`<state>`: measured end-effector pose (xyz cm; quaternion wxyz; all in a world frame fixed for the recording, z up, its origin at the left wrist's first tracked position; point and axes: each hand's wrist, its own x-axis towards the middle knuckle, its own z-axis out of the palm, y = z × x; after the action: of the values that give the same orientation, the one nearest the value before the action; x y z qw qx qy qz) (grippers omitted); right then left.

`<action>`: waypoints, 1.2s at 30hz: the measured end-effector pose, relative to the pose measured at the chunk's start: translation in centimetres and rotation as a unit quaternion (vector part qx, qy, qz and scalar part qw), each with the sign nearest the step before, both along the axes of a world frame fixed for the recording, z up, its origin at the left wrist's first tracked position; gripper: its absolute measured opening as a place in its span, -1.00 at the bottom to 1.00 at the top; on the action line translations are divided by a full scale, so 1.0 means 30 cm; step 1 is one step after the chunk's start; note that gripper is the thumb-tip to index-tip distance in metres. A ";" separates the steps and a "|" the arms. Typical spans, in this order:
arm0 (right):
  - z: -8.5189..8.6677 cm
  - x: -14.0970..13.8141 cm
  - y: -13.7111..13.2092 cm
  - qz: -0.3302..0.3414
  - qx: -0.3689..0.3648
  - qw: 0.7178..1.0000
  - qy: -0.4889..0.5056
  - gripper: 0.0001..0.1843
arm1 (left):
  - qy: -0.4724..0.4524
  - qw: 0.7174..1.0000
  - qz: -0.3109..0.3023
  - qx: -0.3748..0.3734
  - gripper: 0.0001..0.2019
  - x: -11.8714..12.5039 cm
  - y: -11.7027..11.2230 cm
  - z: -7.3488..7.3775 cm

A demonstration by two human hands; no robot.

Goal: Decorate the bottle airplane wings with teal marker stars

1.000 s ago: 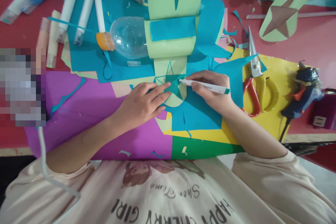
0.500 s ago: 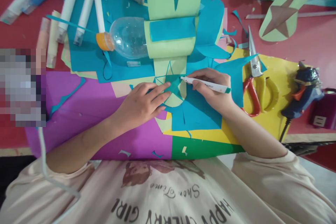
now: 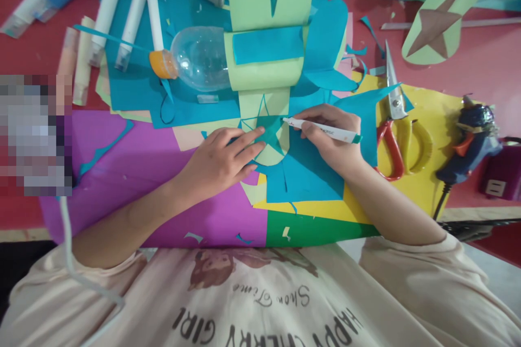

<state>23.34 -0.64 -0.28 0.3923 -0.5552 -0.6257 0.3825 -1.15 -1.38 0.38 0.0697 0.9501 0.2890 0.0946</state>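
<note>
My right hand (image 3: 334,133) grips a white marker (image 3: 319,129) with a green end, its tip at the right arm of a star (image 3: 269,129). The star is drawn on a round-ended strip of light green paper (image 3: 266,158). Its lower part is coloured green, while the top point is only outlined. My left hand (image 3: 230,156) lies with fingers spread, fingertips resting on the star's left side. Above the strip, light green paper with a blue band (image 3: 266,45) wraps a clear plastic bottle (image 3: 199,58) with an orange cap (image 3: 163,64).
Scissors (image 3: 394,103) and a blue glue gun (image 3: 470,141) lie on yellow paper at right. Several white markers (image 3: 105,16) lie at upper left. A second paper strip with a brown star (image 3: 437,24) is at upper right. Purple paper (image 3: 134,173) covers the near left.
The marker and my right hand have shifted slightly to the right, to the very end of the star's right arm. My left hand stays in place.
</note>
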 end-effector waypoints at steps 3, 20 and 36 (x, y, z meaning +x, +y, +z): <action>-0.001 0.000 0.002 -0.018 -0.006 1.000 0.010 -0.86 | 0.000 1.000 0.002 -0.001 -0.71 -0.002 -0.002 0.002; 0.012 -0.016 0.050 0.027 -0.028 0.997 0.062 -0.65 | 0.016 1.000 0.001 -0.016 -0.70 0.001 0.001 0.005; -0.014 -0.050 0.091 0.039 -0.013 0.999 0.033 -0.74 | 0.014 0.999 0.005 -0.041 -0.70 0.005 0.002 0.008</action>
<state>21.83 2.10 -0.71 0.3903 -0.5224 -0.6287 0.4237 -1.01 -1.31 0.61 0.1042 0.9461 0.2988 0.0691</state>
